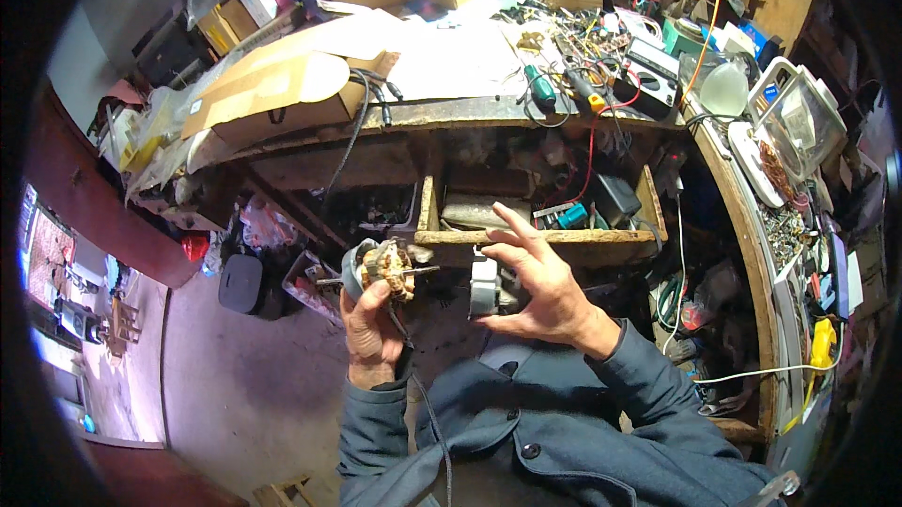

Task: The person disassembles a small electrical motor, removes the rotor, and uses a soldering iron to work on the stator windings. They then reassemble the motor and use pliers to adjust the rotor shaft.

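In the head view my left hand (374, 338) grips an opened small motor (389, 270), with a grey rim, exposed windings and a shaft sticking out sideways. A dark cord hangs from it past my wrist and down over my dark jacket. My right hand (543, 296) holds a separate silvery grey housing piece (483, 286) between thumb and fingers, a short gap to the right of the motor. Its index finger is raised. Both parts are held in the air in front of an open wooden drawer (540, 236) holding tools and a black box.
A cluttered wooden bench (451, 110) carries cardboard (263, 93), tangled leads and a green-handled tool (540, 84). Its right wing (752, 225) holds plastic cases, small parts and a yellow tool (822, 345). A black container (240, 281) stands on the floor (225, 394) at left, near a doorway.
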Available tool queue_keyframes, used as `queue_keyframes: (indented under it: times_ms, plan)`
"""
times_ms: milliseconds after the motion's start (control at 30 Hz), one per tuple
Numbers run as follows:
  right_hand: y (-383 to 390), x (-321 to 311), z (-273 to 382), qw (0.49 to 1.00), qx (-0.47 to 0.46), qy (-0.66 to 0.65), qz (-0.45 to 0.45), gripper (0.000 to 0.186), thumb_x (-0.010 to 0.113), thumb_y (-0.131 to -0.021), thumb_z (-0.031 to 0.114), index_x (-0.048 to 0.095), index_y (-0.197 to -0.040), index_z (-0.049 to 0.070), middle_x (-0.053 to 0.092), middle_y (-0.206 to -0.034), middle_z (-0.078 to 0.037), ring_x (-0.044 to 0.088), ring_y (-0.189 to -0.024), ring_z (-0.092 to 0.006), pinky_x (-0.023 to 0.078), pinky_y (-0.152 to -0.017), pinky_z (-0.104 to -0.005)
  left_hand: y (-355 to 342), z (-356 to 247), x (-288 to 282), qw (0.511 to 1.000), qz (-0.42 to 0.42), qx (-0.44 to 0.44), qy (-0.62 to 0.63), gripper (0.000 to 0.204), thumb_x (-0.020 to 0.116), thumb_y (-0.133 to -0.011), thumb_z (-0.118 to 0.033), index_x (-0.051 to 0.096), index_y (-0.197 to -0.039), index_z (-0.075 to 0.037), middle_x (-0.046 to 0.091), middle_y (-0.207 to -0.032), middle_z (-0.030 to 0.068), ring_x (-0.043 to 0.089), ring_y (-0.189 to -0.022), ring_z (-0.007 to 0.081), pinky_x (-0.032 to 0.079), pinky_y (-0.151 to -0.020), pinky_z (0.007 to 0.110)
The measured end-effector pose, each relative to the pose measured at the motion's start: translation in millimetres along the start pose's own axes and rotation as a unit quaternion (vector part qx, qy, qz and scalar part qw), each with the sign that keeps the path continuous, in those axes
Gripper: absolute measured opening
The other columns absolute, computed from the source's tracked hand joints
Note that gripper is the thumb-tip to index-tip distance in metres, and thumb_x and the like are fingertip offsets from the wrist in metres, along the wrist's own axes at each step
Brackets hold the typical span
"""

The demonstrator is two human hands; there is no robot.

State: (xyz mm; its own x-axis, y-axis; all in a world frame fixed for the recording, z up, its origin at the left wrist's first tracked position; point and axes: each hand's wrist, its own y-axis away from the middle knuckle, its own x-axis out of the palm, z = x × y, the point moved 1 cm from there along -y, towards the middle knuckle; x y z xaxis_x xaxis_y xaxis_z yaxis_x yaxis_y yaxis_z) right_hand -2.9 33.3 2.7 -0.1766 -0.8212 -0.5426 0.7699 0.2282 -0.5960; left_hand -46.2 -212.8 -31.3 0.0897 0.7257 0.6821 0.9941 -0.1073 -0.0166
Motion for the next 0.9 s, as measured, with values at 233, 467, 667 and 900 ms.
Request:
queue_keyframes:
  times_ms: [233, 467, 667, 900]
  plan:
    - [-17.1, -16.8, -9.7, 0.999, 0.015, -0.031, -0.013, 0.079, 0.097, -0.063, 0.028, 0.063, -0.128, 0.003, 0.048, -0.151, -0.026, 0.051, -0.138, -0.0413, 0.043, -0.113, -0.0465, 2.4, 17.8, -29.5, 0.965, -0.017, -0.129, 0.226, 0.056, 0.075, -0.086, -0.014, 0.056, -0.137, -0.002, 0.066, -0.130, 0.0164, 0.064, -0.121, 0.0344, 0.054, -0.106, 0.056]
    - [-99.8, -20.1, -53.2, 0.992, 0.063, -0.004, -0.113, 0.065, 0.095, -0.066, 0.029, 0.068, -0.117, 0.001, 0.069, -0.113, -0.017, 0.068, -0.108, -0.0315, 0.054, -0.095, -0.0402, 1.0, 18.7, -35.4, 0.946, -0.023, -0.148, 0.289, 0.054, 0.078, -0.086, -0.019, 0.059, -0.135, -0.003, 0.066, -0.130, 0.0170, 0.063, -0.119, 0.0366, 0.052, -0.106, 0.057]
    - [-208.3, -31.8, -103.9, 0.976, 0.049, 0.146, -0.155, 0.065, 0.086, -0.073, 0.036, 0.066, -0.122, 0.000, 0.070, -0.107, -0.022, 0.069, -0.101, -0.0363, 0.054, -0.091, -0.0433, -2.2, 8.4, -25.7, 0.937, -0.029, -0.163, 0.309, 0.051, 0.078, -0.087, -0.020, 0.061, -0.133, -0.005, 0.067, -0.127, 0.0161, 0.063, -0.118, 0.0363, 0.053, -0.103, 0.056]
    - [-241.8, -21.5, -123.9, 0.919, 0.014, 0.392, -0.045, 0.069, 0.085, -0.071, 0.019, 0.059, -0.135, 0.011, 0.062, -0.120, -0.019, 0.056, -0.117, -0.0392, 0.046, -0.101, -0.0488, 1.9, 1.8, -10.1, 0.947, -0.038, -0.156, 0.279, 0.046, 0.077, -0.088, -0.020, 0.063, -0.130, -0.005, 0.069, -0.124, 0.0138, 0.065, -0.115, 0.0315, 0.054, -0.102, 0.053]
